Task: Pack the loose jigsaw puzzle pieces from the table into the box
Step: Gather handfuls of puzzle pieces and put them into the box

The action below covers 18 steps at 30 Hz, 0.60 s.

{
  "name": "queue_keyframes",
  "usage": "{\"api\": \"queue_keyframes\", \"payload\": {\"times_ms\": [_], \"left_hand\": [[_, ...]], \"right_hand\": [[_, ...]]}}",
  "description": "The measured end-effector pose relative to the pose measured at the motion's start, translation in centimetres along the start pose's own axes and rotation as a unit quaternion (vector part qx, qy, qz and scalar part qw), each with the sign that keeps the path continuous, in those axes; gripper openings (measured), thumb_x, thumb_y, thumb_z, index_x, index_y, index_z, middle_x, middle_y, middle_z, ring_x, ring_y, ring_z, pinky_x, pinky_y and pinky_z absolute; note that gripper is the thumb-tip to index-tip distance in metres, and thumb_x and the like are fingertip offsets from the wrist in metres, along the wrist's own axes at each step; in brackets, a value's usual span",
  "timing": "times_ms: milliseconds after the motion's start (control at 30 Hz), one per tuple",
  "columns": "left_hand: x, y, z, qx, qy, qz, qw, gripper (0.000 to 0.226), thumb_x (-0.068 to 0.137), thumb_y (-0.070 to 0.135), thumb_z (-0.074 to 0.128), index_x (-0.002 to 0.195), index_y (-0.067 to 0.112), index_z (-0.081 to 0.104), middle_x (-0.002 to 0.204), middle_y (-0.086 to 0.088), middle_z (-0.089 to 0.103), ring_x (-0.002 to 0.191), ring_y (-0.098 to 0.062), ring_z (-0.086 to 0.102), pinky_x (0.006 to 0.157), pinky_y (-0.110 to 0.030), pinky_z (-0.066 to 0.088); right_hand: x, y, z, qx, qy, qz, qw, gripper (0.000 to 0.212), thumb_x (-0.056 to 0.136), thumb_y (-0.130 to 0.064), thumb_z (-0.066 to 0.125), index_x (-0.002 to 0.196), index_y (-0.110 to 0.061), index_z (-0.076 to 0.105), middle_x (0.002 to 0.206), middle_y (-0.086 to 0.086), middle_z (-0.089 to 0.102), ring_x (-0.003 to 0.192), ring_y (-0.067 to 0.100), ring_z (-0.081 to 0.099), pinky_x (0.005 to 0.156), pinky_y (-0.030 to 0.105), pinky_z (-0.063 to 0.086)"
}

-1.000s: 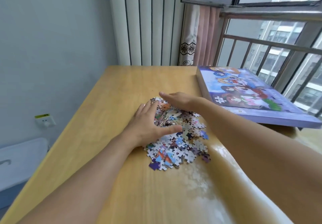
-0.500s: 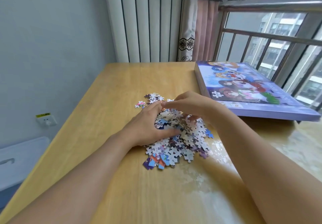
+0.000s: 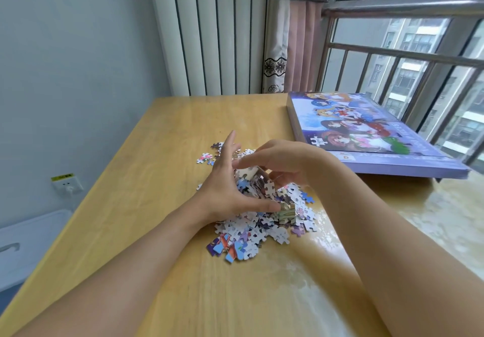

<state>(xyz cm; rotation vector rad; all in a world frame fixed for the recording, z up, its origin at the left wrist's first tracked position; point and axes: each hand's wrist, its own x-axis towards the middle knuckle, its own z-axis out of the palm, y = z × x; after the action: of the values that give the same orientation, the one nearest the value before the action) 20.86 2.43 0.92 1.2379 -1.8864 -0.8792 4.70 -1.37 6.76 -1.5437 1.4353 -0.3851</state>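
Note:
A heap of loose jigsaw puzzle pieces (image 3: 262,228) lies in the middle of the wooden table (image 3: 146,179). My left hand (image 3: 225,190) stands on edge against the heap's left side, fingers straight up and thumb stretched along its front. My right hand (image 3: 285,161) arches over the top from the right, fingers and thumb curled round a raised clump of pieces squeezed between both hands. A few stray pieces (image 3: 205,157) lie just beyond the left hand. The purple puzzle box (image 3: 366,132) lies flat at the table's far right, lid on, apart from the heap.
A window with a metal railing (image 3: 408,58) runs along the right edge, and a curtain (image 3: 290,48) hangs at the far corner. A grey wall with a socket (image 3: 66,184) is on the left, and a white bin (image 3: 26,245) sits below it.
Both hands drew together and scooped the spread pieces into a tighter, raised heap. The left hand turned from lying flat to standing on edge. A few pieces stayed behind at the far left.

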Motion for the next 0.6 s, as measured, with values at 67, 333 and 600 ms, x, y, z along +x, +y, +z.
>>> {"api": "queue_keyframes", "payload": {"times_ms": [67, 333, 600], "left_hand": [[-0.3, 0.4, -0.2, -0.054, -0.015, 0.01, 0.998, 0.148, 0.039, 0.083, 0.077, 0.153, 0.045, -0.01, 0.161, 0.014, 0.018, 0.144, -0.008, 0.025, 0.108, -0.025, 0.028], [-0.1, 1.4, -0.4, -0.314, 0.04, 0.002, 0.949, 0.139, 0.039, 0.106, 0.033, 0.157, 0.034, 0.017, 0.156, 0.006, 0.036, 0.142, -0.008, 0.032, 0.105, -0.023, 0.034], [0.8, -0.3, -1.0, -0.224, 0.169, 0.003, 0.96, 0.088, 0.078, 0.084, 0.033, 0.145, 0.029, 0.042, 0.138, 0.011, 0.056, 0.132, -0.005, 0.046, 0.103, -0.028, 0.039]], "right_hand": [[-0.3, -0.1, 0.0, 0.0, -0.012, -0.007, 1.0, 0.054, 0.077, -0.042, 0.084, 0.111, -0.003, 0.069, 0.089, 0.013, 0.043, 0.078, 0.026, 0.044, 0.067, 0.036, 0.043], [-0.2, -0.6, 1.8, -0.075, 0.058, -0.012, 0.995, 0.087, 0.066, -0.037, 0.093, 0.139, -0.01, 0.054, 0.108, 0.007, 0.068, 0.092, 0.021, 0.066, 0.076, 0.032, 0.057], [-0.3, 0.1, 0.0, 0.072, 0.082, -0.034, 0.993, 0.081, 0.065, -0.014, 0.093, 0.136, -0.03, 0.057, 0.105, 0.0, 0.061, 0.095, 0.021, 0.064, 0.06, 0.027, 0.054]]}}
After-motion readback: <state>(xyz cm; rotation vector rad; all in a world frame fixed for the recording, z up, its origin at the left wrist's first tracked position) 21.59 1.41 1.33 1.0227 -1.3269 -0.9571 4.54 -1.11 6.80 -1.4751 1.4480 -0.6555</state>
